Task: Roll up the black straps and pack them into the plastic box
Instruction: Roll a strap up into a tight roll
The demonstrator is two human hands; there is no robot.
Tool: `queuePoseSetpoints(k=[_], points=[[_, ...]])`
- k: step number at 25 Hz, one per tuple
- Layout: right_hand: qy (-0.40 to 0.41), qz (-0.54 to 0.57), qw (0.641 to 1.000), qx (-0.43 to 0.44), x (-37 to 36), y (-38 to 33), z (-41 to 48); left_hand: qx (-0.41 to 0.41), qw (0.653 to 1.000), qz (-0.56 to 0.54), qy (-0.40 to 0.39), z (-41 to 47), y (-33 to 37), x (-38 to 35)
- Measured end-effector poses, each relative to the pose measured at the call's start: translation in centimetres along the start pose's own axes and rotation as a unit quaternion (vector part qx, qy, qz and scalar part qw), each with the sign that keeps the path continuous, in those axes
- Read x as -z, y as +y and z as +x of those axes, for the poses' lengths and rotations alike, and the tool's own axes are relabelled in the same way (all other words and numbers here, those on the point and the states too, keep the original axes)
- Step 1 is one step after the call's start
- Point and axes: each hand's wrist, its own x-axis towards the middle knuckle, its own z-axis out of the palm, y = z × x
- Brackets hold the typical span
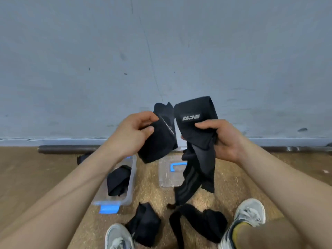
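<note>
Gripping black straps (pixel 195 108) in midair, left hand (pixel 133 130) and right hand (pixel 222 139) pinch firmly. Dangling tails (pixel 194 177) could tangle during rolling.

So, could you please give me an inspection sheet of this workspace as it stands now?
Surface: speckled brown floor, wood boards beside it.
Job's things: open plastic box holding one black strap; lid beside it; folded strap and sprawled strap on the floor.
Clutter: nothing seen.
Hands: left hand and right hand both grip the held strap, raised, tail hanging; one piece or two, unclear.
Cables: nothing seen.
Surroundings: grey wall, dark bar along its base, left shoe, right shoe.
</note>
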Motion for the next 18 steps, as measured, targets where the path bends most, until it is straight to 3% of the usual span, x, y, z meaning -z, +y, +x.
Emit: queuePoseSetpoints(k=[4, 8, 10, 14, 18], points=[[-0.05, -0.005, 0.998, 0.022, -2.4, -1.8, -0.3, -0.021, 0.999, 0.006, 0.029, -1.6, -0.2, 0.9], [-0.119, -0.119, 0.986, -0.016, -2.0, -2.4, -0.1, -0.011, 0.996, -0.074, 0.051, -1.7, -0.3, 3.1], [-0.163, -0.178, 0.969, -0.059, -1.4, -1.9, 0.3, -0.018, 0.993, -0.113, 0.038, -1.8, -0.4, 3.6], [-0.287, -0.231, 0.929, -0.038, -2.4, -0.8, 1.4, -0.036, 0.986, -0.164, 0.02, -1.7, 0.0, 4.1], [-0.304, -0.358, 0.883, -0.001, -3.5, -0.3, 1.5, -0.04, 0.974, -0.22, 0.023, -1.9, 0.4, 4.5]])
